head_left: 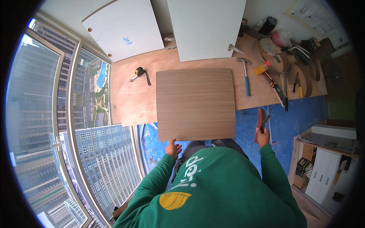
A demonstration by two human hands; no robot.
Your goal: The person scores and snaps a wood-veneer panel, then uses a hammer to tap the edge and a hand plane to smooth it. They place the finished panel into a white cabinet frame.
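A square brown wood-grain panel [195,102] lies in front of me, its near edge reaching past the worktable toward my body. At its near left corner is my left hand [173,149], thumb up by the edge and fingers apart, gripping nothing. Out to the right, over the blue sheet, my right hand [262,136] is closed on a reddish-brown long flat tool [260,121] with a dark grip; I cannot make out its exact kind. A claw hammer [246,78] with a blue handle lies right of the panel. To the left rests a yellow and black tape measure [139,72].
Two white boards, one [125,32] with hinge holes and another [207,30] with hinges, stand at the back of the plywood worktable [131,102]. A handsaw [275,88], an orange bottle [261,68] and coiled edging strips [304,78] crowd its right side. Tall windows [70,114] border the left.
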